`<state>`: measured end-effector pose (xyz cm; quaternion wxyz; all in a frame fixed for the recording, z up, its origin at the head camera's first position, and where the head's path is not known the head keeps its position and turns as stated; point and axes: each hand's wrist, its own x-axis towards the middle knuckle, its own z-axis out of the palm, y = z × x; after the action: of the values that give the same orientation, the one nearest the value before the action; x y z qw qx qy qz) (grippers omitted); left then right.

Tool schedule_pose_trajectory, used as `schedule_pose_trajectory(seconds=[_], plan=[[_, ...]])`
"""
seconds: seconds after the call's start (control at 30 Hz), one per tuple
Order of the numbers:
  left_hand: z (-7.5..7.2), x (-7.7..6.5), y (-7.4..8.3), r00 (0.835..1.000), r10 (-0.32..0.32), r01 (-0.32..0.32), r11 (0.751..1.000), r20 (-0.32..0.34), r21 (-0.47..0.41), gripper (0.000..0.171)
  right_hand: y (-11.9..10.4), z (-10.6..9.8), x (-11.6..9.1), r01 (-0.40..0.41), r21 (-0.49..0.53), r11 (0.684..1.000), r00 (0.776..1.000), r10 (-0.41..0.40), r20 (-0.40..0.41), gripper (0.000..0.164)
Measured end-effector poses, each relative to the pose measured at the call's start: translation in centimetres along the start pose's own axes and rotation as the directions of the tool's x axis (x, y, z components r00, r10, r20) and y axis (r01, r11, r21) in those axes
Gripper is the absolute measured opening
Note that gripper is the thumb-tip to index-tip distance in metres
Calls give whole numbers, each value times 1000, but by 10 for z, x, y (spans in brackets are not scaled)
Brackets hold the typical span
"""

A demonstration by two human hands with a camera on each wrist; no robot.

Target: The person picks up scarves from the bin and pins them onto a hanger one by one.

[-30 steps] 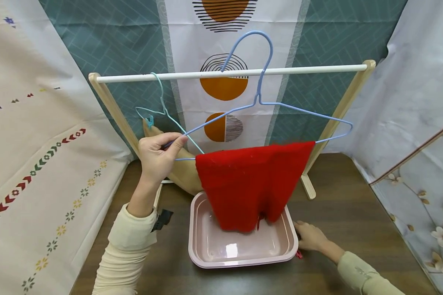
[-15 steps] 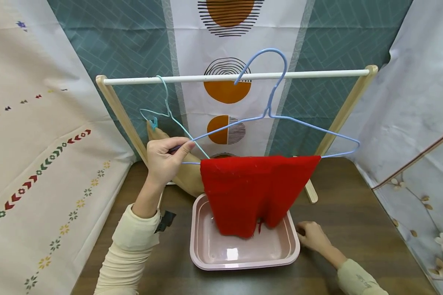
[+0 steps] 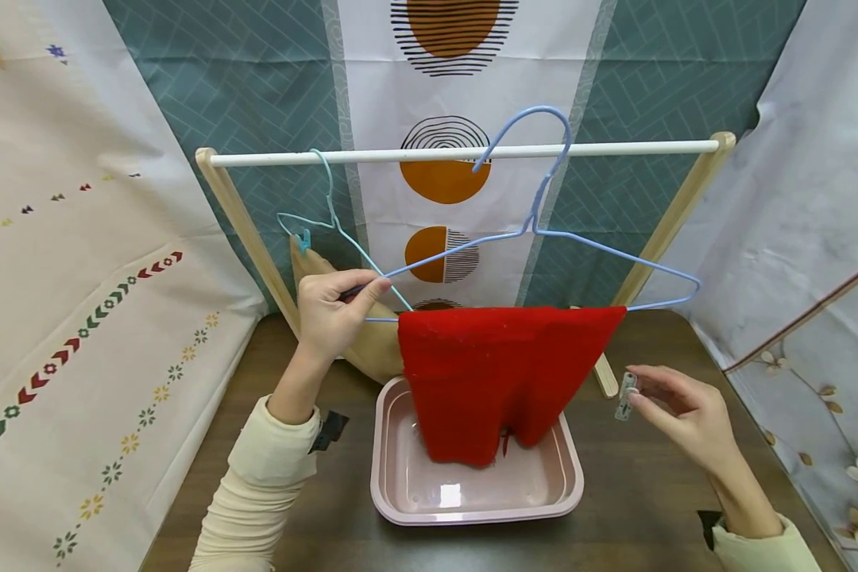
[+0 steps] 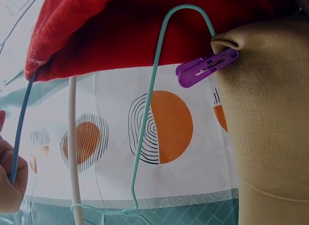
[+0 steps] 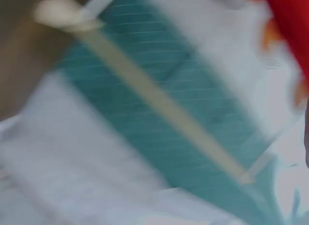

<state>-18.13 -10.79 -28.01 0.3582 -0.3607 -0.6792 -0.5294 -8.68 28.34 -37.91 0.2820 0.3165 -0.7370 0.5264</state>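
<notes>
In the head view, my left hand (image 3: 332,314) pinches the left corner of a blue clothes hanger (image 3: 689,278). A red knit cloth (image 3: 504,373) is folded over the hanger's lower bar and hangs down over the pink basin (image 3: 475,518). The blue hook stands up in front of the rack's white rail (image 3: 272,160). My right hand (image 3: 693,417) holds a pale, see-through clothespin (image 3: 625,397) between thumb and fingers, right of the basin. Blur fills the right wrist view, with the red cloth (image 5: 294,27) at its upper right corner.
A teal hanger (image 3: 330,195) hangs from the rail's left part with a tan garment (image 3: 379,349). A purple clothespin (image 4: 188,76) clips that garment in the left wrist view. The rack's wooden posts (image 3: 675,210) stand on a dark table (image 3: 658,461), with patterned curtains around.
My right hand has lifted from beside the basin with the clothespin in it. The blue hanger has come lower and slightly right in the view, still held by my left hand.
</notes>
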Motion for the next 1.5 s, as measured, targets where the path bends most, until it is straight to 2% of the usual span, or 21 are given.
schedule_pose_trajectory(seconds=[0.07, 0.13, 0.23, 0.37, 0.5, 0.6, 0.73, 0.87, 1.1, 1.17, 1.27, 1.4, 1.5], plan=[[1, 0, 0, 1000, 1, -1, 1000, 0, 6, 7, -20, 13, 23, 65, 141, 988, 997, -72, 43, 27], [3, 0, 1, 1000, 5, -5, 1000, 3, 17, 6, -36, 28, 43, 116, 224, 968, 988, -136, 73, 31], [4, -1, 1, 1000, 9, -9, 1000, 6, 26, 5, -49, 51, 71, 190, 243, 951, 968, -223, 115, 34], [6, -1, 2, 1000, 17, -17, 999, 11, 28, 5, -59, 85, 104, 230, 200, 952, 952, -263, 158, 34], [8, -2, 3, 1000, 14, -14, 1000, 14, 27, 5, -59, 115, 127, 205, 173, 963, 965, -229, 128, 21], [8, -3, 3, 1000, 8, -9, 1000, 15, 20, 5, -57, 134, 135, 207, 126, 970, 972, -218, 82, 9], [8, -3, 5, 1000, 5, -5, 1000, 16, 12, 5, -52, 154, 143, 234, 4, 972, 970, -233, 67, 16], [8, -4, 7, 1000, -2, 2, 1000, 12, -10, 6, -46, 167, 145, 233, -64, 970, 970, -227, 90, 15], [9, -4, 8, 1000, -6, 6, 1000, 1, -25, 8, -37, 170, 140, 193, -107, 975, 976, -179, 125, 16], [10, -5, 6, 1000, -16, 16, 1000, 8, -11, 7, -37, 165, 138, 180, -141, 974, 976, -159, 148, 25], [12, -5, 3, 999, -33, 32, 999, 10, 12, 5, -40, 152, 130, 184, -180, 966, 975, -156, 160, 44], [12, -6, 2, 999, -35, 35, 999, -2, 12, 5, -41, 125, 111, 230, -183, 956, 972, -214, 101, 42], [10, -5, 1, 999, -30, 30, 1000, -23, 9, 7, -32, 100, 93, 259, -222, 940, 966, -258, 36, 41]])
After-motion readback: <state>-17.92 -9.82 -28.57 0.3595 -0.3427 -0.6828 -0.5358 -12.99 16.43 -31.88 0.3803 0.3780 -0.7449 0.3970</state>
